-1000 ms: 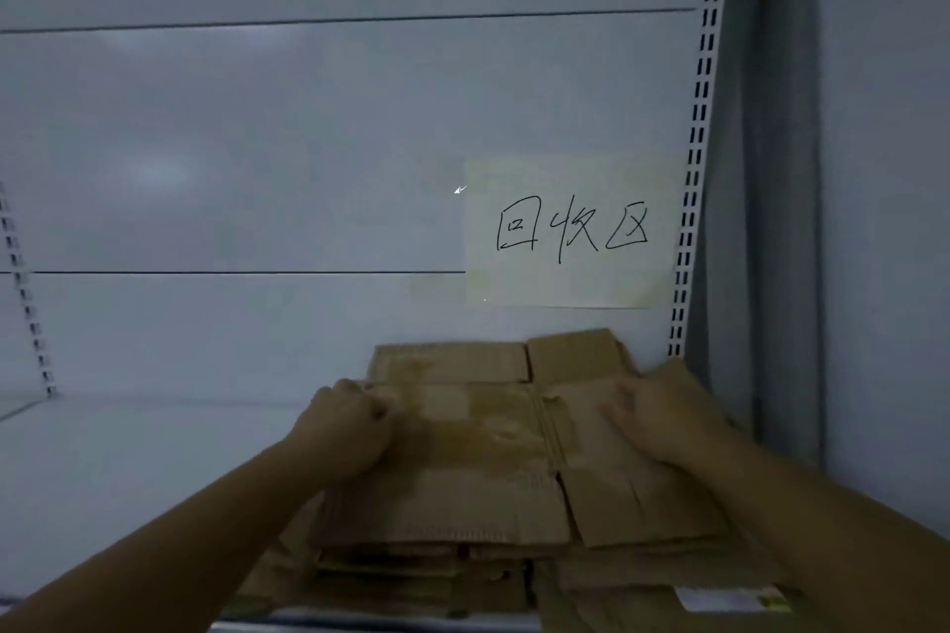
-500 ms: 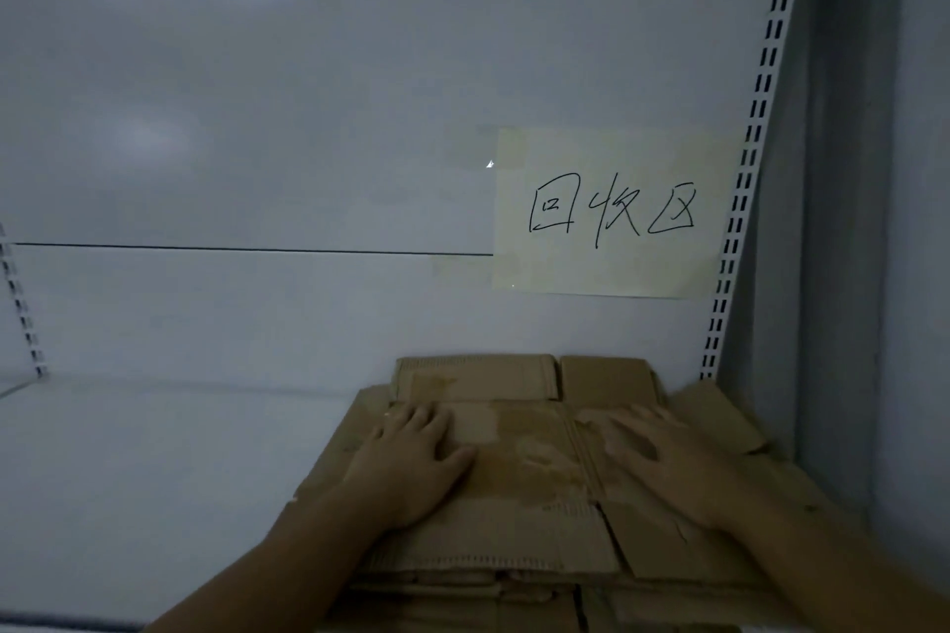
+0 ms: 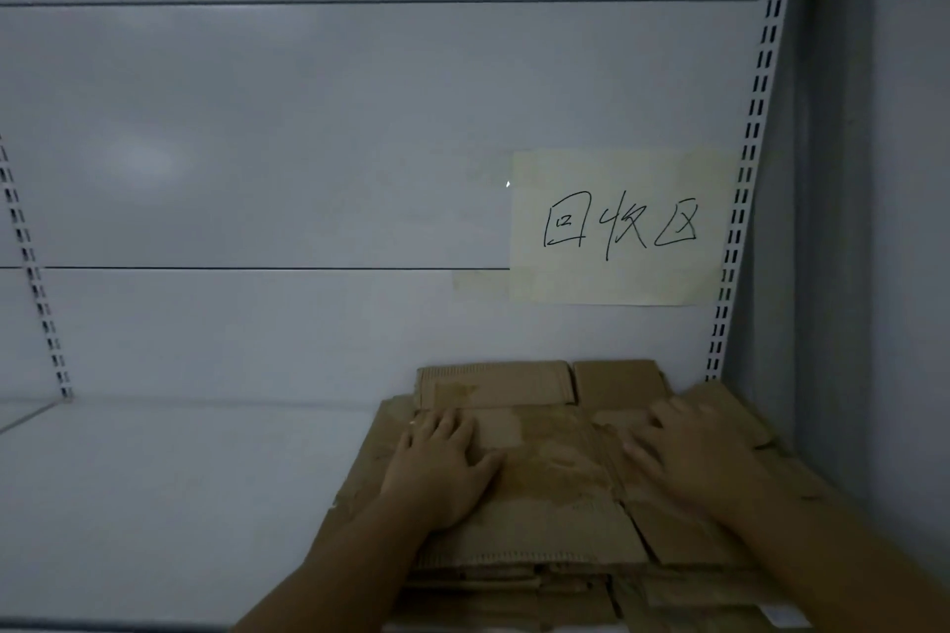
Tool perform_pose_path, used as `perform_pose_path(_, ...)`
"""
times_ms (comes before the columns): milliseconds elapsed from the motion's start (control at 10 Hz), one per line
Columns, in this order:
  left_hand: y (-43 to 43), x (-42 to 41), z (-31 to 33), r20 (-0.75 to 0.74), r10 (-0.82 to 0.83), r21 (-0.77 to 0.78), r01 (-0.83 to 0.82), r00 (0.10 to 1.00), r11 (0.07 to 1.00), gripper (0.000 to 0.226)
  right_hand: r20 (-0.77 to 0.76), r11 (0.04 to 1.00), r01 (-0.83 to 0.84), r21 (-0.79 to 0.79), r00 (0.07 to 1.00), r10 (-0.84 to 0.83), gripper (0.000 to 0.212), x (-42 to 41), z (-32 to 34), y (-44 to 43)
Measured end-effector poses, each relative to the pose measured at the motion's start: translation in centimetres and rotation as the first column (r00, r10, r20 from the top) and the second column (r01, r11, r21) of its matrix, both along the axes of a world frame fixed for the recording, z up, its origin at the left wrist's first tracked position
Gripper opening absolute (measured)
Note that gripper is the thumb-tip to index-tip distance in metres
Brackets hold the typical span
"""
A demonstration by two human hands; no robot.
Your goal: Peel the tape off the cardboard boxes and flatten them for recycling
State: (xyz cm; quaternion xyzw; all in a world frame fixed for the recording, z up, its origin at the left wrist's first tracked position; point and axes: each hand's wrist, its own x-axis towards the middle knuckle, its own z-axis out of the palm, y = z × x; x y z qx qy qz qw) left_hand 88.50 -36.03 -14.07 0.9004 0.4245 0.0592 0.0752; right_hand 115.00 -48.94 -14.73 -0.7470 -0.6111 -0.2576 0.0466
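Both palms flat, left hand (image 3: 442,470) and right hand (image 3: 691,452) apart, pressing the flattened box (image 3: 555,493) — uneven pressure might slide the stack (image 3: 514,586) forward.

Under the fingers (image 3: 446,427) of the left hand (image 3: 442,473) and right hand (image 3: 691,452): flattened cardboard stack (image 3: 558,509), on the shelf (image 3: 154,504). Just beyond the fingertips: flaps (image 3: 493,383) against the back panel (image 3: 257,144). Higher, beyond the right fingers: paper sign (image 3: 617,283) on that panel.
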Motion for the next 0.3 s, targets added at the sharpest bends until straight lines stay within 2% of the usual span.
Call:
perform_pose_path(100, -0.1, 0.1, 0.7, -0.043, 0.004, 0.016, -0.004, 0.999, 1.000, 0.072, -0.081, 0.994, 0.007, 0.109, 0.997, 0.002, 0.041, -0.4, -0.1, 0.0)
perform_pose_path(200, -0.6, 0.3, 1.0, -0.118, 0.016, 0.029, -0.013, 0.993, 1.000, 0.071, -0.395, 0.999, 0.038, 0.002, 0.918, -0.034, 0.028, -0.4, 0.5, -0.7)
perform_pose_path(300, -0.8, 0.2, 1.8, -0.125, -0.012, 0.028, 0.016, 0.992, 0.999, 0.067, -0.637, 0.994, -0.109, -0.032, 0.768, 0.063, 0.030, -1.8, 4.4, -2.5)
